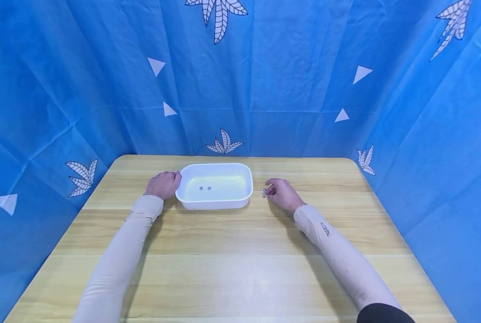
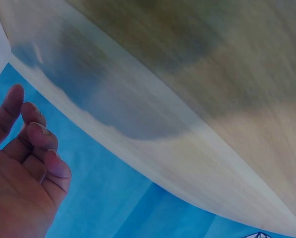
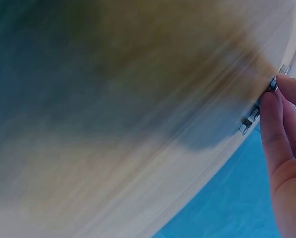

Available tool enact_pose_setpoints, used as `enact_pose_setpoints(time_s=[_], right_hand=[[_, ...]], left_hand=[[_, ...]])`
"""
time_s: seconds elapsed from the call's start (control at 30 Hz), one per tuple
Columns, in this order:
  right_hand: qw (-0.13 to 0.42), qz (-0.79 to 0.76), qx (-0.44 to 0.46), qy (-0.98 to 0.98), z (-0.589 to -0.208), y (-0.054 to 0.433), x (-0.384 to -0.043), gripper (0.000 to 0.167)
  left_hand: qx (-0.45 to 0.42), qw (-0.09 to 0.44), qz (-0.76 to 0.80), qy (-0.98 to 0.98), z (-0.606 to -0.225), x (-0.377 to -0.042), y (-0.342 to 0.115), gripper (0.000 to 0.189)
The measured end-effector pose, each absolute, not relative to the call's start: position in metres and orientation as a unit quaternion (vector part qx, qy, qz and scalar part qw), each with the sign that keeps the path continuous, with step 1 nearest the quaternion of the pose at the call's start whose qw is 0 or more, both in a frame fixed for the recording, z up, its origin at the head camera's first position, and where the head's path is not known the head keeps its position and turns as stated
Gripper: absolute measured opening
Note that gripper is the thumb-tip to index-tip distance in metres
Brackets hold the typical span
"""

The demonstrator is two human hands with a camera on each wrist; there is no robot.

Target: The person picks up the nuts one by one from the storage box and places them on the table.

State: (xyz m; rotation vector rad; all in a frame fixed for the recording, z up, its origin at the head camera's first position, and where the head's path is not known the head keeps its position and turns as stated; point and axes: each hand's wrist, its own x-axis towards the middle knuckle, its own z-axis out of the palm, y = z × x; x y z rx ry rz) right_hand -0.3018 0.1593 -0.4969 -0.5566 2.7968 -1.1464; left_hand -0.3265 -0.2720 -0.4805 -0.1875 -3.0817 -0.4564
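Blue curtain point(image 1: 296, 89): enclosing upper frame. Tabletop point(image 1: 232, 260): filling lower frame. White basin point(image 1: 214, 205): sitting at centre. Left hand point(image 1: 163, 185): resting at basin's left rim, likely steadying; whether pinching, cannot tell. Right hand point(image 1: 283, 194), right of centre: pinching small metal piece point(image 3: 273, 83). Two matching pieces point(image 1: 201, 188): lying inside basin, walls containing them. Loose pieces point(image 3: 245, 126): lying just beside right hand.

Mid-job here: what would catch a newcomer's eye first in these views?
First, the vivid blue curtain with white leaf prints, hanging behind and beside the wooden table. Then the white tray near the table's far edge, two small shiny pieces inside it. Right of it, the right hand pinches another small piece.
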Motion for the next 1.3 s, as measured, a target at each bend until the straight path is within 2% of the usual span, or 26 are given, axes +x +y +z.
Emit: enact_pose_setpoints(time_s=[0.57,0.67,0.9,1.3], right_hand=[[0.045,-0.379,-0.172,0.908,-0.494,0.163,-0.301,0.044],[0.040,-0.398,-0.145,0.905,-0.483,0.166,-0.301,0.041],[-0.020,-0.453,-0.108,0.884,-0.450,0.174,-0.307,0.028],[-0.009,-0.507,-0.125,0.853,-0.431,0.143,-0.310,0.023]], left_hand=[[-0.056,-0.001,-0.143,-0.988,-0.482,-0.326,-0.272,0.069],[-0.057,-0.001,-0.140,-0.988,-0.483,-0.327,-0.271,0.067],[-0.065,0.008,-0.137,-0.988,-0.479,-0.328,-0.272,0.068],[-0.066,0.001,-0.138,-0.988,-0.478,-0.329,-0.273,0.067]])
